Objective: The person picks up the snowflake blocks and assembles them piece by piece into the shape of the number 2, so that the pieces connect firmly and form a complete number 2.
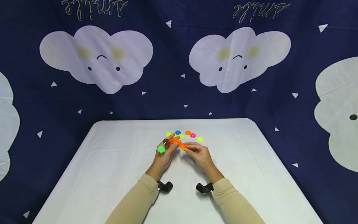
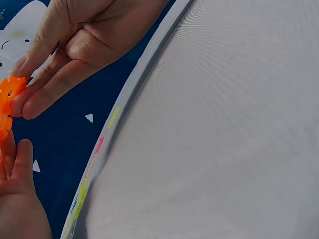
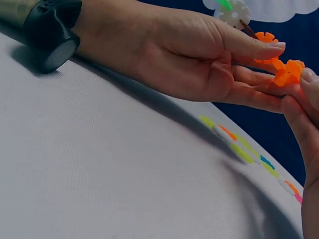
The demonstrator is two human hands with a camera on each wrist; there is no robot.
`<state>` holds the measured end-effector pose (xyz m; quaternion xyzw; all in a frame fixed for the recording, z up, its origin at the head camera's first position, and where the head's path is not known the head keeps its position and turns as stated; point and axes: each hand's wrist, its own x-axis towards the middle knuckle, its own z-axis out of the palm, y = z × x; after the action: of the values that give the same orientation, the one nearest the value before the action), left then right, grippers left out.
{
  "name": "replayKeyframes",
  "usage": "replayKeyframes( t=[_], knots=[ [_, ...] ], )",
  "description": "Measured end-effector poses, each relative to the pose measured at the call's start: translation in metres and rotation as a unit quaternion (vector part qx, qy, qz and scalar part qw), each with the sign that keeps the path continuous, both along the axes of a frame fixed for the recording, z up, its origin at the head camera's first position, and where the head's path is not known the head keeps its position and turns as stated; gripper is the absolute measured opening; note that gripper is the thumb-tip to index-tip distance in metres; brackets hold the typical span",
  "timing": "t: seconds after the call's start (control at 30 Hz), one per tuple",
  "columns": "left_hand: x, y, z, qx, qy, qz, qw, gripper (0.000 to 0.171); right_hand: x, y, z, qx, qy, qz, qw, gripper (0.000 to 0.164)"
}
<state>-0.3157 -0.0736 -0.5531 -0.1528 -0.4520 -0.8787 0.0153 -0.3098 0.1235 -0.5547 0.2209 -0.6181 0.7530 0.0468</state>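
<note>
Both hands hold a chain of joined orange snowflake discs (image 1: 178, 143) above the table. My left hand (image 1: 162, 160) grips the chain from the left, thumb over it. At that end a brown disc (image 1: 166, 142), a white disc (image 3: 233, 14) and a bright green disc (image 1: 161, 149) are attached, beside the left hand. My right hand (image 1: 202, 155) pinches the right end of the orange chain between thumb and fingers. In the left wrist view, the right hand's thumb and fingertips are on an orange disc (image 2: 9, 93). Fingers partly hide the joints between the discs.
Several loose discs lie on the white table (image 1: 117, 168) beyond the hands, among them a blue disc (image 1: 177, 132), an orange disc (image 1: 188, 132), a pink disc (image 1: 193, 135) and a yellow disc (image 1: 199, 139). A dark blue curtain (image 1: 173, 62) with clouds hangs behind.
</note>
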Motion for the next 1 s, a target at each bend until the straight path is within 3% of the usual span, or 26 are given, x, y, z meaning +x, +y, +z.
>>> replayKeyframes(
  t=[0.3,0.47,0.57,0.8,1.0],
  knots=[
    [0.0008,-0.0002,0.0010,-0.057,-0.022,-0.081,0.9948,0.056,0.0011,0.0009,0.0010,-0.018,0.003,0.020,1.000,0.026],
    [0.0011,0.0021,-0.0004,-0.072,-0.063,-0.110,0.9892,0.038,0.0009,0.0009,0.0012,-0.015,0.016,0.027,0.999,0.027],
    [0.0017,0.0033,-0.0009,-0.065,-0.063,-0.113,0.9895,0.030,0.0002,0.0007,0.0007,-0.018,0.019,0.024,0.999,0.027],
    [0.0034,0.0022,0.0010,-0.053,-0.019,-0.113,0.9920,0.034,0.0009,-0.0029,-0.0004,-0.017,0.014,-0.001,1.000,0.025],
    [0.0041,0.0008,0.0034,-0.031,-0.034,-0.099,0.9941,0.032,0.0017,-0.0076,-0.0018,-0.042,0.017,0.002,0.999,0.025]
  ],
)
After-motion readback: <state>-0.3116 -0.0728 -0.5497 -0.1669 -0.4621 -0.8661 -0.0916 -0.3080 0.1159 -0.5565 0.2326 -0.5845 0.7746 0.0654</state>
